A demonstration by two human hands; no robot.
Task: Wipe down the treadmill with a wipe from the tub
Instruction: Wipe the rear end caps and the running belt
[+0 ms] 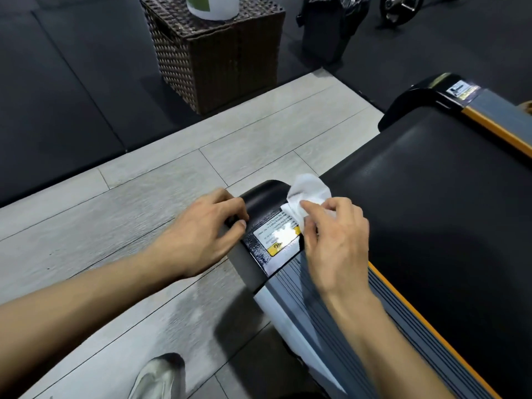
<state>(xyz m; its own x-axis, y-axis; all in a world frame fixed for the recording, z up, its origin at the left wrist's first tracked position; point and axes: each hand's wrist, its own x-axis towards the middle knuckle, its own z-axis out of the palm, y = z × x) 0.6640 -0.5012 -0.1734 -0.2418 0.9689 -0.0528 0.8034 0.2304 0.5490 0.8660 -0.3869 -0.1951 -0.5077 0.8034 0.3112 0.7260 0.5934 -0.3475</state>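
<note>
The treadmill [431, 203] fills the right side, with a black belt, grey ribbed side rails and orange trim. Its near rear corner cap is glossy black with a white and yellow warning label [277, 236]. My right hand [335, 240] pinches a crumpled white wipe [309, 191] and holds it against that cap, at the label's far end. My left hand [204, 231] grips the cap's outer edge, fingers curled round it. The white tub [213, 7] with a green label stands on a wicker box at the top, partly cut off.
The brown wicker box [218, 59] stands on dark mats beyond a strip of pale grey plank floor [144, 211]. A black bin [331, 27] and a wheeled piece of equipment [400, 8] stand at the top right. My shoe [157, 375] shows at the bottom.
</note>
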